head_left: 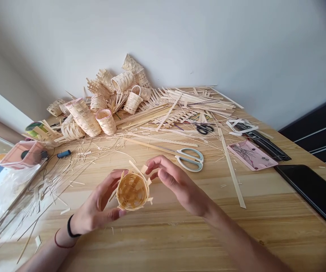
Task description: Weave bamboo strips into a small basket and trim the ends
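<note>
A small woven basket (pixel 132 190) of pale wood strips sits at the front middle of the table, its mouth turned up towards me. Loose strip ends stick out around its rim. My left hand (pixel 99 206) grips its left side, thumb at the near edge and fingers behind the wall. On the other side, my right hand (pixel 177 185) is curved with thumb and fingers apart, its fingertips close beside a strip end at the upper right rim. Whether they touch that strip I cannot tell. White-handled scissors (pixel 190 158) lie just beyond my right hand.
Several woven baskets (pixel 87 117) are heaped at the back left, beside a pile of wood strips (pixel 191 102). Black scissors (pixel 205 129), a pink tray (pixel 252 155) and a black phone-like slab (pixel 312 192) lie to the right. A pink bin (pixel 24 154) stands at left.
</note>
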`<move>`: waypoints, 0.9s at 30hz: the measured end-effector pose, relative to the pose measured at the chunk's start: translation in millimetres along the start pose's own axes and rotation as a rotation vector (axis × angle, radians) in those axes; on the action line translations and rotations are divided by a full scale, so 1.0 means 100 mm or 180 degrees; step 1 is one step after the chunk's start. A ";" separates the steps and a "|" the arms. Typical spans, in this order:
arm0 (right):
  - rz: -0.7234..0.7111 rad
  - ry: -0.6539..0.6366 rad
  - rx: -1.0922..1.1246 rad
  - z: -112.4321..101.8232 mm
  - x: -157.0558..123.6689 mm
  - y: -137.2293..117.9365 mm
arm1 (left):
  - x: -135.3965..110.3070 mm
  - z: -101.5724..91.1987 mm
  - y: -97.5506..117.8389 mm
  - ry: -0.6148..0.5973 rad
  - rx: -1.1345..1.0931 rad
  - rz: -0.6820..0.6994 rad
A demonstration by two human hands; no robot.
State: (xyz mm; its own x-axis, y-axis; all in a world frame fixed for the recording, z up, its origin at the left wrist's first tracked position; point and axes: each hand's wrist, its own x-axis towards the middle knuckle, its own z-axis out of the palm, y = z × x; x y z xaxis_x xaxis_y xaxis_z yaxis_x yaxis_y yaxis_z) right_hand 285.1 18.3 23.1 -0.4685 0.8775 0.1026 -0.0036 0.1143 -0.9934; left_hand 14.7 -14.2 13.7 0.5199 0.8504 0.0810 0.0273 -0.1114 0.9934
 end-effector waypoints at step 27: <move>-0.0149 -0.0154 -0.0110 0.05 -0.01 -0.03 | -0.06 0.00 -0.13 -0.0020 0.0007 -0.0109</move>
State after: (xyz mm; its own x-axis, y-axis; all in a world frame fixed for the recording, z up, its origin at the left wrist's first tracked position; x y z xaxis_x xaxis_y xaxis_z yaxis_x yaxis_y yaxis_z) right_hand 281.5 15.1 25.6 -0.5106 0.8474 0.1454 0.0037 0.1713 -0.9852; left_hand 11.0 -18.1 0.3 0.5240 0.8505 0.0464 0.0472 -0.0834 0.9954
